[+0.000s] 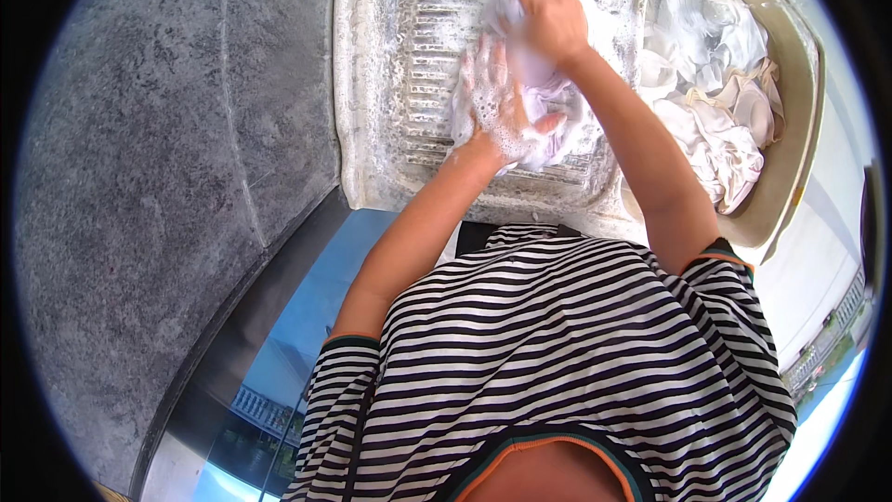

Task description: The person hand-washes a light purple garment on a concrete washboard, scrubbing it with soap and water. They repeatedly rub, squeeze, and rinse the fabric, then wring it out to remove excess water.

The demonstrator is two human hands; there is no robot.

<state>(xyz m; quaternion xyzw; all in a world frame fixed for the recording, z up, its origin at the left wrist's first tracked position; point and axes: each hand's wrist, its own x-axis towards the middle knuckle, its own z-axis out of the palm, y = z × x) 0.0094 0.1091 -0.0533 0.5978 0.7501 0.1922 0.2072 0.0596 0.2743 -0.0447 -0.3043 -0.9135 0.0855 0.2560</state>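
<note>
Ribbed washboard, left hand splayed on sudsy cloth, right hand clenched around it

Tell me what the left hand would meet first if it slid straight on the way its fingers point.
The left hand would probably first meet the bunched part of the pale lilac cloth at the right hand, just ahead, though suds and the view from above leave depth unclear.

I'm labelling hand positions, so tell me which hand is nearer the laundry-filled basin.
Right. The right hand clutches soapy lavender cloth left of the laundry-filled basin; the left hand is spread on the cloth, farther left.
</note>
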